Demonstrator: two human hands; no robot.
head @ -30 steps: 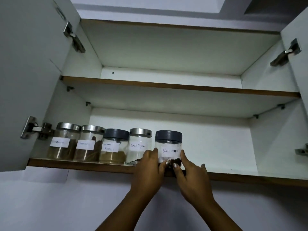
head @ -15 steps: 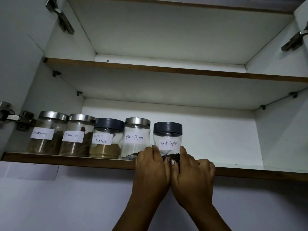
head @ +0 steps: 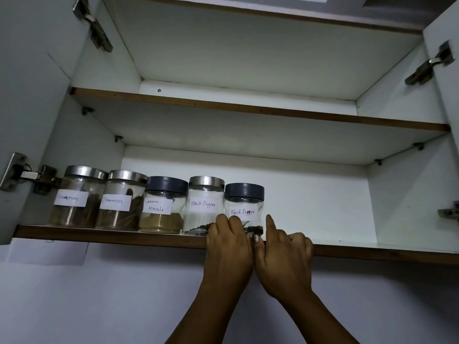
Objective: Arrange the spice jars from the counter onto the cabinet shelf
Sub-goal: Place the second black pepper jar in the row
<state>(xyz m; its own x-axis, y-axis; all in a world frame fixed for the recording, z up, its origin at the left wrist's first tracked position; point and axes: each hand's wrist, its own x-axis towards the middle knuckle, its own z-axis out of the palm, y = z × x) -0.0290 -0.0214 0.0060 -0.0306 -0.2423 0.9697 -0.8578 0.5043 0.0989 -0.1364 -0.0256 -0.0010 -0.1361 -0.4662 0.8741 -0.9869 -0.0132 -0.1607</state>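
Five spice jars stand in a row on the lower cabinet shelf (head: 149,238), filling its left half — two labelled cinnamon (head: 77,198) and (head: 119,202) with steel lids at the left of the frame, one garam masala jar (head: 162,206) with a dark lid, then two black pepper jars, one steel-lidded (head: 203,203) and one dark-lidded (head: 244,207) at the centre. So three steel lids and two dark ones.

The left hand (head: 228,247) and right hand (head: 283,254) both rest at the base of the dark-lidded pepper jar, which stands on the shelf touching its neighbour. The left fingers (head: 223,223) curl against its front, apparently steadying rather than gripping, while the right index finger (head: 270,223) points up beside its right wall with the other fingers folded.

This looks like the last nudge into line. The tabletop is out of frame, so whether more jars wait cannot be told. The upper shelf (head: 248,109) shows no jars.
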